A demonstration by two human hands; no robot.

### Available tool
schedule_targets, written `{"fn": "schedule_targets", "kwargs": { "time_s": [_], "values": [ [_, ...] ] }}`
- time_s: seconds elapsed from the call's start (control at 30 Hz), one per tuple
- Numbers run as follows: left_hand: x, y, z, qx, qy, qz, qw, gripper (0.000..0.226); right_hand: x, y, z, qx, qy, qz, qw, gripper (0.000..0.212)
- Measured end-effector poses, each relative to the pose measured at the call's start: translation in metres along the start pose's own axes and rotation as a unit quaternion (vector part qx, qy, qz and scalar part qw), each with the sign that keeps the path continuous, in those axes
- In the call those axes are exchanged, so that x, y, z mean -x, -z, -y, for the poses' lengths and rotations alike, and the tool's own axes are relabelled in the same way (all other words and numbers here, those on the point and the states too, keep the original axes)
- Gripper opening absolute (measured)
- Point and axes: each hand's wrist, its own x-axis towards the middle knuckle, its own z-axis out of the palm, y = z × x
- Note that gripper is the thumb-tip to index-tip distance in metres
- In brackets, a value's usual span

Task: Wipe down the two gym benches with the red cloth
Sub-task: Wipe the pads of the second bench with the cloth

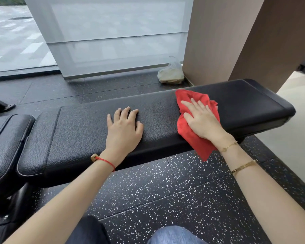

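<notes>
A long black padded gym bench (88,124) runs across the view from lower left to upper right. On its right part lies the red cloth (187,132), spread flat with one corner hanging over the near edge. My right hand (201,118) presses on the cloth with straight, spread fingers. My left hand (124,129) rests flat on the bench's middle, fingers spread, holding nothing. A second black pad (5,138) sits at the far left, only partly in view.
Black speckled rubber floor (165,191) lies in front of the bench. A plastic bag (171,73) sits on the floor behind it by a brown pillar (218,37). A frosted glass panel (113,36) stands at the back. My knees show at the bottom edge.
</notes>
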Motion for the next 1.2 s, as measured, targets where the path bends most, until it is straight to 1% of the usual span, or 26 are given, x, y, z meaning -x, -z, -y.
{"fn": "schedule_targets", "kwargs": {
  "time_s": [0.2, 0.3, 0.37, 0.53, 0.63, 0.73, 0.87, 0.97, 1.07, 1.2],
  "values": [
    [0.0, -0.002, 0.0, -0.006, -0.001, 0.001, 1.0, 0.049, -0.018, 0.018, -0.047, 0.024, -0.137, -0.03, 0.99, 0.052],
    [0.0, -0.002, -0.002, -0.017, -0.002, 0.0, 1.0, 0.049, -0.042, 0.025, -0.048, 0.024, -0.171, -0.016, 0.985, 0.054],
    [0.0, -0.002, -0.003, -0.02, -0.003, 0.0, 1.0, 0.048, -0.057, 0.024, -0.036, 0.027, -0.154, 0.002, 0.988, 0.054],
    [0.001, -0.002, -0.003, -0.026, -0.003, -0.002, 1.0, 0.048, -0.065, 0.01, 0.011, 0.022, -0.051, 0.038, 0.998, 0.053],
    [0.0, 0.0, -0.004, -0.022, -0.002, -0.003, 1.0, 0.047, -0.043, 0.005, 0.017, 0.012, -0.001, 0.033, 0.999, 0.052],
    [-0.003, 0.003, -0.005, -0.007, 0.006, -0.006, 1.0, 0.043, -0.014, 0.004, 0.004, 0.004, 0.007, 0.011, 1.0, 0.051],
    [-0.014, 0.004, -0.017, 0.019, 0.027, -0.005, 0.999, 0.039, 0.003, 0.009, -0.019, 0.01, -0.037, -0.018, 0.999, 0.052],
    [-0.024, 0.0, -0.037, 0.029, -0.009, -0.013, 0.999, 0.042, 0.003, 0.014, -0.042, 0.021, -0.085, -0.037, 0.995, 0.053],
    [-0.03, -0.007, -0.053, 0.029, -0.044, -0.004, 0.999, 0.045, 0.0, 0.023, -0.073, 0.028, -0.145, -0.06, 0.987, 0.053],
    [-0.03, -0.018, -0.062, 0.021, -0.05, 0.008, 0.999, 0.045, -0.02, 0.039, -0.109, 0.032, -0.211, -0.055, 0.976, 0.054]
  ]
}}
